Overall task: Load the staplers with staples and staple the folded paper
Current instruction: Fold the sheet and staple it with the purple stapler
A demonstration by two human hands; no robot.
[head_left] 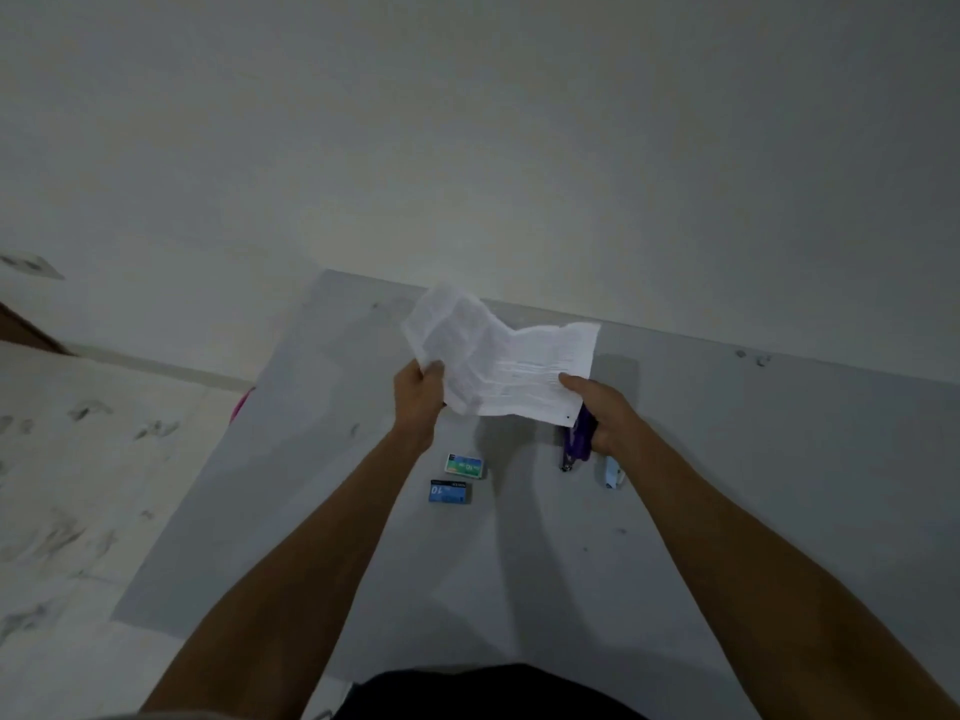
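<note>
Left hand [418,402] pinches creased white paper [498,366]; right hand [597,407] grips purple stapler [576,444].

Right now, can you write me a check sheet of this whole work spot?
Surface: grey top, a few dark marks.
Job's things: paper creased, held in the air; purple stapler below its right corner; pale stapler lying on the top; white box and blue box close together on the top.
Clutter: pink thing at the top's left edge, too hidden to name.
Hands: left hand pinches the paper's left side; right hand pinches its right side and grips the purple stapler.
Cables: nothing seen.
Surroundings: plain wall behind; marbled floor at left.
</note>
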